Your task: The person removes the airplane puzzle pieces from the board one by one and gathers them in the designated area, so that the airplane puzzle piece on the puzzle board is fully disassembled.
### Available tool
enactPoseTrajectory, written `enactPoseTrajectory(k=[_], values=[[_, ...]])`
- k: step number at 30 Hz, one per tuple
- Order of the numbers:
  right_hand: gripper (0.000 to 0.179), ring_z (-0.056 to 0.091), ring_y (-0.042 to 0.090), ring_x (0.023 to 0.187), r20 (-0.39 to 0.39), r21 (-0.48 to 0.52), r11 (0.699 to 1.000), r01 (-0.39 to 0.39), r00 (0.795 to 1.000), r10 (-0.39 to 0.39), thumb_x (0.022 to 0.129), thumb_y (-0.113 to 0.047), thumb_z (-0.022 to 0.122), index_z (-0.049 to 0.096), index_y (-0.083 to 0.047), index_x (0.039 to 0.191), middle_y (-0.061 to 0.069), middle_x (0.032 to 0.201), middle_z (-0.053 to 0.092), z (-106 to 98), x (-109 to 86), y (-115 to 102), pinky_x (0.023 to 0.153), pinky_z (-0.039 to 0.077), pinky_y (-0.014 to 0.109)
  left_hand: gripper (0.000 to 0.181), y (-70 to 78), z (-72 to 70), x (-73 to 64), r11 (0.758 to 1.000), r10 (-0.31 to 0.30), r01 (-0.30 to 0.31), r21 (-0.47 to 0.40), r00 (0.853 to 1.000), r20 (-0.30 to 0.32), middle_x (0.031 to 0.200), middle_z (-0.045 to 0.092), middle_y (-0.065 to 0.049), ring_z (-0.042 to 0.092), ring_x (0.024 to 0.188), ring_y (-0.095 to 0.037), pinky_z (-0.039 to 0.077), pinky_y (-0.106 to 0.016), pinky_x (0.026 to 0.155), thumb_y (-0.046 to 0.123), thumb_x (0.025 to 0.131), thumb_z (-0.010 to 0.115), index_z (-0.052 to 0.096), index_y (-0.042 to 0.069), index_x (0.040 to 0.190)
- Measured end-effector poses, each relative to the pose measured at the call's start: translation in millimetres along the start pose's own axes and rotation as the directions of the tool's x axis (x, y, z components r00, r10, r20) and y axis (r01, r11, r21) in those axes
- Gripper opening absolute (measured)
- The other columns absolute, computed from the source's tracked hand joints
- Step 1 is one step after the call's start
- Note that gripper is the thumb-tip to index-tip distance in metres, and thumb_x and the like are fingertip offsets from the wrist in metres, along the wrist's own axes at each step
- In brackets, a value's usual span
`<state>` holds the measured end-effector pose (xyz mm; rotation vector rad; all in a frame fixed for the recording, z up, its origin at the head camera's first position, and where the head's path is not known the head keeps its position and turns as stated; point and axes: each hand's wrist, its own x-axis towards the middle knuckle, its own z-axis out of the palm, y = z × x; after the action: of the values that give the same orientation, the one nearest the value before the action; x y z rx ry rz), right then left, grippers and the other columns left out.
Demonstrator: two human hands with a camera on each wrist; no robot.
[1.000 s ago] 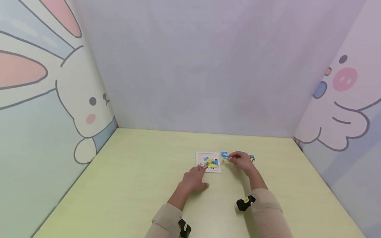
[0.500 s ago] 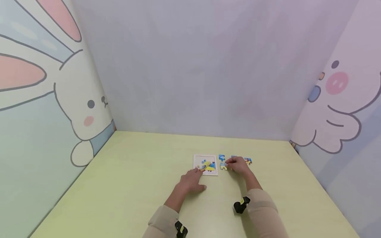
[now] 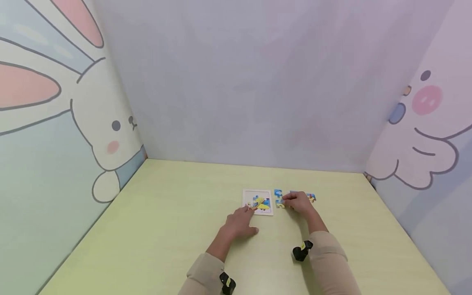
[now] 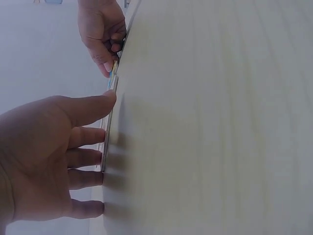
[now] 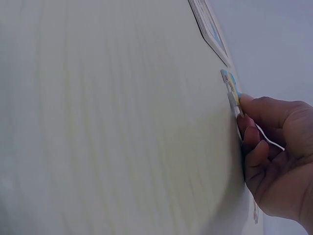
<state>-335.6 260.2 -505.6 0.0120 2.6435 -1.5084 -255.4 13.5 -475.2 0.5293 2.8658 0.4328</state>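
A white-framed jigsaw tray (image 3: 272,208) lies at the middle of the table with part of a yellow aeroplane picture in it. My left hand (image 3: 239,223) rests at its near left corner, fingers extended; in the left wrist view the fingertips of that hand (image 4: 54,156) meet the tray's edge. Right of the tray, my right hand (image 3: 299,203) pinches a blue and yellow puzzle piece (image 5: 230,81) between thumb and curled fingers, low over the table. Beside those fingertips lie a blue puzzle piece (image 3: 278,192) and a yellow-blue one (image 3: 279,204).
Another puzzle piece (image 3: 312,197) lies beyond the right hand, and the edge of one more shows behind the knuckles. The pale yellow table (image 3: 166,229) meets a grey back wall (image 3: 236,102) and side walls with cartoon animals. Each sleeve carries a small black wrist camera (image 3: 301,250).
My right hand has come slightly nearer, and more of the loose puzzle pieces beside and behind it shows. The left hand stays on the tray. The head view shifted a little and came back.
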Motion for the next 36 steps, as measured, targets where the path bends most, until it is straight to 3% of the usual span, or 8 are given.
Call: enactPoseTrajectory(k=[21,28,36], values=[[0.019,0.050,0.018,0.067,-0.024,0.033,0.999,-0.008,1.000,0.009,0.086,-0.006,0.063,0.063,0.004,0.102,0.009,0.085,0.058,0,-1.0,5,0.058,0.043,0.029,0.066,-0.5,4.3,1.5,1.000,-0.005,0.005,-0.010,1.000,-0.003,0.143,0.037,-0.011,0.033,0.129,-0.028,0.036,-0.051,0.094,0.041,0.083,0.067,0.046,0.007,0.136],[0.021,0.048,0.017,0.064,-0.035,0.055,0.998,0.018,0.999,-0.016,0.087,-0.008,0.062,0.061,0.006,0.103,0.008,0.080,0.054,1,-7.2,-3,0.055,0.042,0.029,0.066,-3.4,5.8,4.6,0.999,-0.017,0.017,-0.035,1.000,-0.008,0.144,0.034,-0.012,0.031,0.131,-0.029,0.035,-0.053,0.094,0.041,0.083,0.066,0.047,0.006,0.136],[0.024,0.049,0.020,0.075,-0.055,0.053,0.997,0.052,0.997,-0.049,0.089,-0.012,0.062,0.062,0.004,0.107,0.010,0.090,0.058,-1,-10.7,-15,0.062,0.043,0.030,0.059,-4.6,2.5,7.9,0.996,-0.017,0.015,-0.085,1.000,-0.019,0.146,0.031,-0.015,0.031,0.131,-0.032,0.035,-0.053,0.095,0.038,0.084,0.065,0.051,0.006,0.131]])
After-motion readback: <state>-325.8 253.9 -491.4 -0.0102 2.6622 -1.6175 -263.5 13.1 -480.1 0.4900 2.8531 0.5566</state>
